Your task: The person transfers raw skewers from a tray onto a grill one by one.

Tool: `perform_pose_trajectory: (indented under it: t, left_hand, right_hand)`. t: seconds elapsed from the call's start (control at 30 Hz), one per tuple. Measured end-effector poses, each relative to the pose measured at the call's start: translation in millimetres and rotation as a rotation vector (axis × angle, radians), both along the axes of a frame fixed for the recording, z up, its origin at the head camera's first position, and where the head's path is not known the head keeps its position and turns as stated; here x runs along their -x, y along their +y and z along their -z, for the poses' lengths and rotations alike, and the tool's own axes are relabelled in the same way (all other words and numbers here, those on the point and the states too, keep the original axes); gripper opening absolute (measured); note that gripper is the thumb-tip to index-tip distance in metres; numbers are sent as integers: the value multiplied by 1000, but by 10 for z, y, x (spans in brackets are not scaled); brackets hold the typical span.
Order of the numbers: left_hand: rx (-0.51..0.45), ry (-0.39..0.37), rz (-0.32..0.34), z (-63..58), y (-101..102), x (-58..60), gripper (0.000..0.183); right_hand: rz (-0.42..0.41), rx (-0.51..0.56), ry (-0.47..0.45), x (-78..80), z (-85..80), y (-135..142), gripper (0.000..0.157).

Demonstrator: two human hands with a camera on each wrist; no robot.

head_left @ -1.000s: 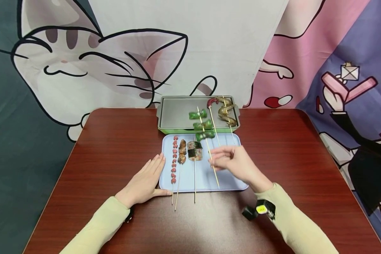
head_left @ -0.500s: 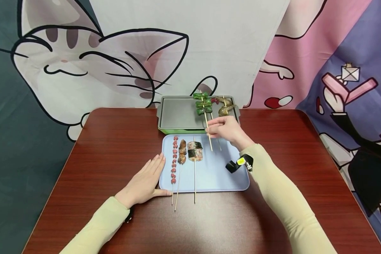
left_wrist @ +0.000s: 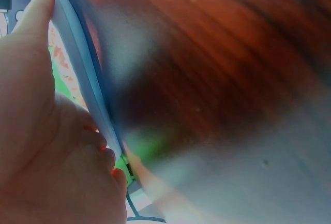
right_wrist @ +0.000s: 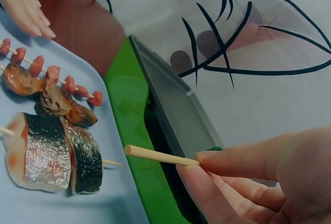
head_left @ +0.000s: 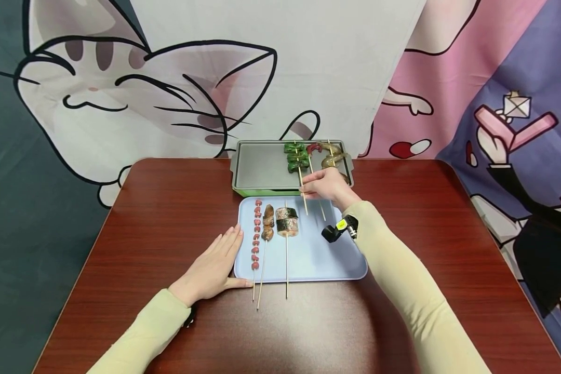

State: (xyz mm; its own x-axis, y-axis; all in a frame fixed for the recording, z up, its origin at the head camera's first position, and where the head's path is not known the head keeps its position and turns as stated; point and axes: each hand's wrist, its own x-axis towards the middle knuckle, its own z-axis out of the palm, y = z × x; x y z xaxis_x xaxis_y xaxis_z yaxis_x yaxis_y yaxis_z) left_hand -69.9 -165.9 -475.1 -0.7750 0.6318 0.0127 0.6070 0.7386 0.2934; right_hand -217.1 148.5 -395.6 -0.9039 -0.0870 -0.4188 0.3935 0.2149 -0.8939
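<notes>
My right hand [head_left: 327,186] pinches the stick of a green pepper skewer [head_left: 298,162] between thumb and fingers. The skewer's green pieces lie over the right half of a grey grill pan [head_left: 264,165]; the stick's end points back toward me, as the right wrist view also shows. My left hand [head_left: 211,267] rests along the left edge of a light-blue tray [head_left: 324,265], fingers straight, thumb at the front corner. On the tray lie a skewer of small red pieces [head_left: 255,237], one of brown chunks [head_left: 268,223] and one of dark-skinned fish pieces [head_left: 287,222].
Right of the peppers, the pan holds a skewer with a red curled piece [head_left: 314,148] and a shrimp skewer [head_left: 329,150], partly hidden by my right hand. The pan's green base [right_wrist: 126,89] stands just behind the tray. A patterned cloth [head_left: 332,67] hangs behind the brown table [head_left: 168,208].
My right hand has carried the green pepper skewer from above the tray forward to the pan and lowered it beside the red curled skewer. The left hand has stayed in place.
</notes>
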Motion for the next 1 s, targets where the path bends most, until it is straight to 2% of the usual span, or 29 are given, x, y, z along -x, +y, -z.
perform_pose_trajectory:
  t: [0.33,0.5,0.67,0.8,0.9,1.0]
  left_hand:
    - [3,-3,-2,-5,1,-1,116]
    - [0,-3,0,-3,5,0,115]
    - [1,-4,0,-11,6,0,115]
    - [9,-4,-4,-10,4,0,115]
    - [12,-3,-2,-10,7,0,115]
    - [5,-2,1,-3,9,1,114]
  right_hand:
    - [-14,-52,20,-37,-24,-24,29]
    - [-27,-109,104,-131,-137,-10,30]
    - [-56,-159,245,-350,-360,28,39]
    - [-83,-195,364,-571,-538,28,38]
    - [-113,-231,437,-726,-619,28,38]
    - [-142,-252,470,-859,-636,39,37]
